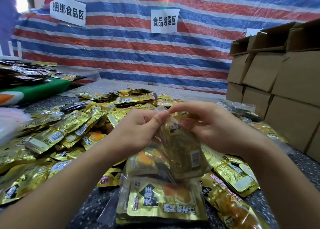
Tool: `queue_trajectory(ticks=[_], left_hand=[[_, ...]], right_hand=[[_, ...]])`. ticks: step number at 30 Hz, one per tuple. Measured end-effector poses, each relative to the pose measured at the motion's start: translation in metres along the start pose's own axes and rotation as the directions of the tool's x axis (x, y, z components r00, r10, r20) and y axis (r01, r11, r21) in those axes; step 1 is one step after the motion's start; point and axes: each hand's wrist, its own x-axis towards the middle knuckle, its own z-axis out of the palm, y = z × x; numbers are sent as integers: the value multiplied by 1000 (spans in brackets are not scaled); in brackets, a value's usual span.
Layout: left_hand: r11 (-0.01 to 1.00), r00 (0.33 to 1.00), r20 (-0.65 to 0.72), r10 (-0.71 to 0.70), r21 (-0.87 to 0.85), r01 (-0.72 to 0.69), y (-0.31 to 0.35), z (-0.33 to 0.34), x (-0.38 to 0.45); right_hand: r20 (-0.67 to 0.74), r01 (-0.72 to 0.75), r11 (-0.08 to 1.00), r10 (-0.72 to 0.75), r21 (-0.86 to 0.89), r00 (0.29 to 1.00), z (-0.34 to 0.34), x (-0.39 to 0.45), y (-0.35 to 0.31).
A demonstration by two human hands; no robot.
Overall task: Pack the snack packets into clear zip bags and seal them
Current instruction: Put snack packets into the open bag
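While both hands meet over the counter (90, 204), the left hand (138, 126) and right hand (204, 123) pinch the top edge of a clear bag (180, 152) between thumbs and fingertips, each grip clenched on the bag's mouth. Gold packets (186, 159) show inside the bag, their count unclear. Below it lies another filled bag (162, 204) with large Chinese lettering I cannot read surely. A heap of loose packets (72, 133) spreads across the counter to the left and behind the hands, too many to count. Brown boxes (277, 83) stack at the right, at least six. Behind hangs a red, blue and white striped tarp (131, 43) with two white signs: "捆绑食品区" (67, 11) and "食品装袋区" (164, 21). A green tray (34, 90) at far left carries darker packets.
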Motion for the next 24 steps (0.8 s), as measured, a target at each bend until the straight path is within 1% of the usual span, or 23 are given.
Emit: queue_trajectory(ticks=[2, 3, 4, 5, 7, 9, 11, 13, 15, 16, 18, 20, 21, 23, 24], left_hand=[[1000, 1000, -7, -17, -5, 17, -1, 1, 0], [1000, 999, -18, -28, -15, 27, 0, 1, 1], [999, 999, -31, -37, -22, 36, 0, 1, 1], [999, 998, -42, -44, -20, 43, 0, 0, 2], [999, 997, -59, -46, -6, 46, 1, 0, 2], [999, 996, -80, -36, 17, 37, 0, 0, 1], [998, 996, -91, -10, 68, 16, 1, 1, 0], [994, 995, -96, 10, 109, 1, 0, 1, -1], [993, 994, -109, -22, 117, 35, -1, 1, 0], [993, 992, -117, -48, 97, 59, -2, 1, 0], [995, 986, -144, -84, 33, 89, -3, 3, 2], [993, 977, -177, -118, -12, 118, -4, 2, 4], [991, 974, -186, -131, -31, 127, -5, 1, 4], [988, 968, -197, -154, -44, 148, -6, -1, 3], [986, 966, -195, -169, -41, 164, -6, -1, 2]], right_hand=[[-2, -3, 1000, 3, 10, 1000, 2, 2, -1], [-36, 4, 999, -3, 40, 999, 4, 2, 0], [-79, 2, 995, 6, 98, 997, 7, 2, 1], [-112, -20, 982, 42, 190, 993, 10, 2, 3], [-143, -39, 933, 95, 358, 985, 15, 2, 4], [-186, -5, 923, 83, 385, 979, 18, 2, 6], [-193, 20, 948, 44, 317, 980, 21, 3, 5], [-133, 15, 970, 18, 243, 991, 25, 5, 1], [-82, 4, 986, 10, 168, 997, 26, 7, -2], [-77, 0, 992, 9, 123, 997, 25, 7, -2], [-108, -18, 999, 23, 46, 994, 25, 5, -1], [-188, -26, 1000, 27, 9, 982, 28, 0, 0], [-218, -12, 1000, 7, -22, 976, 29, -3, 0], [-220, 14, 997, -32, -82, 975, 32, -7, 2], [-203, 17, 997, -31, -72, 979, 34, -7, 3]])
